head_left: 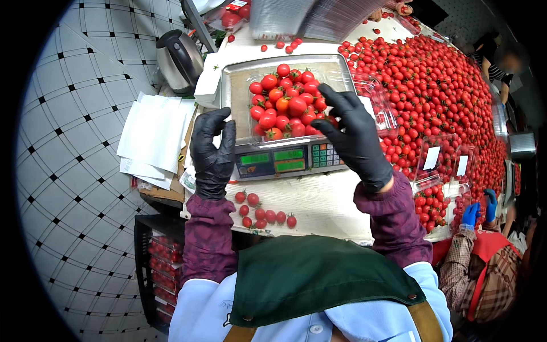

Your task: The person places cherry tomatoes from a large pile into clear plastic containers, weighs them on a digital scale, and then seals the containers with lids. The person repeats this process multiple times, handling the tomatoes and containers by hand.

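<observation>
Head view: black-gloved left hand [213, 151] is by the scale [236, 91]'s left edge, its grip loosely curled, narrow gap, nothing seen in it; right hand [358, 137] is over the tray's right side, thumb and fingers wide apart, a tomato near the thumb, contact can't be told. Clear tray [250, 135] of cherry tomatoes [297, 106] sits on the scale's pan. To do this well, probably keep both hands off tray and pan while reading, and lift any single fruit lightly so the skins don't bruise. Counts: one scale, one tray on it, roughly thirty tomatoes inside (overlapping, no exact count), nine loose tomatoes [260, 214] on the near surface [333, 199], one kettle [180, 61] far left, two blue-gloved co-worker's hands [470, 215] at right; large tomato heap [421, 85] far right, uncountable.
</observation>
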### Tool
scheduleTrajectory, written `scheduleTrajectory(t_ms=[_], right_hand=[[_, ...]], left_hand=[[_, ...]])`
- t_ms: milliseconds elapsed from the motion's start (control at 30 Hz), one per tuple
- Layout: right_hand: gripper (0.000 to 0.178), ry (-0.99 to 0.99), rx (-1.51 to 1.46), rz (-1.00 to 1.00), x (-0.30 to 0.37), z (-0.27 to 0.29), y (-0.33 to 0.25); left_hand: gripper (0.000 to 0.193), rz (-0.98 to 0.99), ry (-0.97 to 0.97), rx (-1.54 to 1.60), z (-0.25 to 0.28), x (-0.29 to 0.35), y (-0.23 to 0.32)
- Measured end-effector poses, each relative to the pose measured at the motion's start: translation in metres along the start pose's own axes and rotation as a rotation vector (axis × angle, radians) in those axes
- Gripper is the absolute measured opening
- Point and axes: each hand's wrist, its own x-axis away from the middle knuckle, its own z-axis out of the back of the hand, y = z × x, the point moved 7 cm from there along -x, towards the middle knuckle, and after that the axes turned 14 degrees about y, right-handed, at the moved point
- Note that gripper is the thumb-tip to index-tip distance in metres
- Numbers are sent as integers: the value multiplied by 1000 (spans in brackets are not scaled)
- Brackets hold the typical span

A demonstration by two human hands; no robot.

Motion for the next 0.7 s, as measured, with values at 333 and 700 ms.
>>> scheduleTrajectory(t_ms=[333,700], right_hand=[[20,-501,-532,-1001,181,-75,62],[30,-23,-799,-1250,159,-19,85]], left_hand=[[19,234,-30,-3,38,55,-45],[19,461,-103,193,4,20,-99]])
